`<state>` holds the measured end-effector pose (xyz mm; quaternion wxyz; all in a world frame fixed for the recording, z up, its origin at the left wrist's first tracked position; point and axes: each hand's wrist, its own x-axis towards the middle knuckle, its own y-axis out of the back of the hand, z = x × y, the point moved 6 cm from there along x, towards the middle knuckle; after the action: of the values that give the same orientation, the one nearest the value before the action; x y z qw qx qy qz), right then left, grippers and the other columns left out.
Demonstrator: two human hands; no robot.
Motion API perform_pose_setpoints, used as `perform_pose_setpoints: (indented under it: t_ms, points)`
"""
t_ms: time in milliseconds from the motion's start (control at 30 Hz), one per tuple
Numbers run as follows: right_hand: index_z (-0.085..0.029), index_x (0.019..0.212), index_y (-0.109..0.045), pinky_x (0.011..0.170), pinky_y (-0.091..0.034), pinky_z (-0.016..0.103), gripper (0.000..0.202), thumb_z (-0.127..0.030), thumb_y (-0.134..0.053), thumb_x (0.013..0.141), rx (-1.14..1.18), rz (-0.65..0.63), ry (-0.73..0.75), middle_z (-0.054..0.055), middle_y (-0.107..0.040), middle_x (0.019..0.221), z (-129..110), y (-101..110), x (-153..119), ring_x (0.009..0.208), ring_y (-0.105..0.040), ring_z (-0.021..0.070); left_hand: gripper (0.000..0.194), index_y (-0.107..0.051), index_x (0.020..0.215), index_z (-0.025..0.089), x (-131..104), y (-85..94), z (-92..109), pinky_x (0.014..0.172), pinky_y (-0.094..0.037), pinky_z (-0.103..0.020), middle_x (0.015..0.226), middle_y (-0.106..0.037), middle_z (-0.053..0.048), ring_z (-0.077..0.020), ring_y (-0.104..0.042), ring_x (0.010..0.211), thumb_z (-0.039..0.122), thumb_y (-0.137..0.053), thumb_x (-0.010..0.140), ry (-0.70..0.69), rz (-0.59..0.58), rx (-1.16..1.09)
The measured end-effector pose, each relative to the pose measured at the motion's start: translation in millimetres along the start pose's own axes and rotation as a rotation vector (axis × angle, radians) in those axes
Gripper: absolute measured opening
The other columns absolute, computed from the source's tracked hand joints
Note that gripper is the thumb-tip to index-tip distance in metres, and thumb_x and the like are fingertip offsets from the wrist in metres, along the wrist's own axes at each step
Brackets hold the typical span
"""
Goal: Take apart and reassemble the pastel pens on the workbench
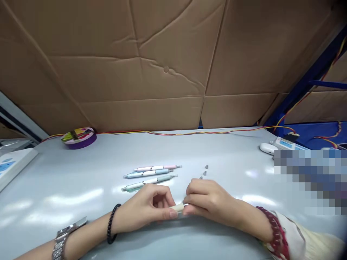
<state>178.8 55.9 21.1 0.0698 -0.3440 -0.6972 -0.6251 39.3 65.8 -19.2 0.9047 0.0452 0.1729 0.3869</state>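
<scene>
My left hand [150,206] pinches a cream-coloured pen barrel [178,207] between thumb and fingers near the table's front. At the barrel's right end, my right hand [204,200] is closed on a thin white piece [185,204] that meets the barrel; its fingers hide most of that piece. Beyond my left hand lie a pink pen [155,168], a blue pen [148,173] and a green pen [149,182], side by side. Small grey metal tips [206,167] sit in a short row just beyond my right hand.
A round purple-sided box [81,139] stands at the back left. White power strips are at the left edge [17,164] and back right [287,143], beside a white mouse-like object [268,148]. Red and yellow wires [173,134] run along the cardboard wall [162,83].
</scene>
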Motion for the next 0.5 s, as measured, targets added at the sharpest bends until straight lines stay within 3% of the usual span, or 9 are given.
perform_pose_setpoints:
  t_ms: [133,267,400,500]
  points:
    - [-0.017,0.083,-0.062,0.053,-0.034,0.023,0.024,-0.030,-0.045,0.093,-0.100,0.011,0.041,0.002,-0.059,0.071,-3.4,3.6,0.6,0.060,-0.047,0.0116,0.034,-0.058,0.078,0.014,0.9,-2.7,-4.7,0.048,-0.040,-0.018,0.066,-0.060,0.000,-0.0085,-0.053,0.051,0.048,-0.060,0.079,0.058,-0.065,-0.108]
    - [-0.017,0.077,-0.060,0.050,-0.032,0.025,0.047,-0.053,-0.033,0.092,-0.073,-0.057,-0.065,0.002,-0.056,0.065,1.8,1.3,0.0,0.058,-0.046,0.0133,0.034,-0.057,0.077,0.014,1.6,-1.5,-2.1,0.049,-0.038,-0.016,0.067,-0.060,0.001,-0.0070,-0.054,0.051,0.048,-0.055,0.083,0.022,-0.036,-0.066]
    - [-0.017,0.065,-0.054,0.051,-0.033,0.024,0.045,-0.035,-0.029,0.098,0.030,-0.069,-0.169,0.001,-0.054,0.058,8.7,-2.3,-1.8,0.054,-0.044,0.0117,0.033,-0.055,0.078,0.014,1.5,-1.9,0.4,0.050,-0.038,-0.017,0.067,-0.058,0.002,-0.0069,-0.053,0.051,0.047,-0.054,0.084,0.006,-0.038,-0.037]
    - [-0.017,0.075,-0.056,0.057,-0.038,0.023,0.032,-0.034,-0.038,0.095,0.144,-0.060,-0.182,0.002,-0.058,0.067,10.6,-1.7,-1.4,0.062,-0.050,0.0125,0.031,-0.054,0.077,0.015,1.2,-1.4,2.2,0.051,-0.039,-0.017,0.066,-0.056,0.003,-0.0073,-0.053,0.053,0.045,-0.056,0.084,-0.009,-0.028,-0.055]
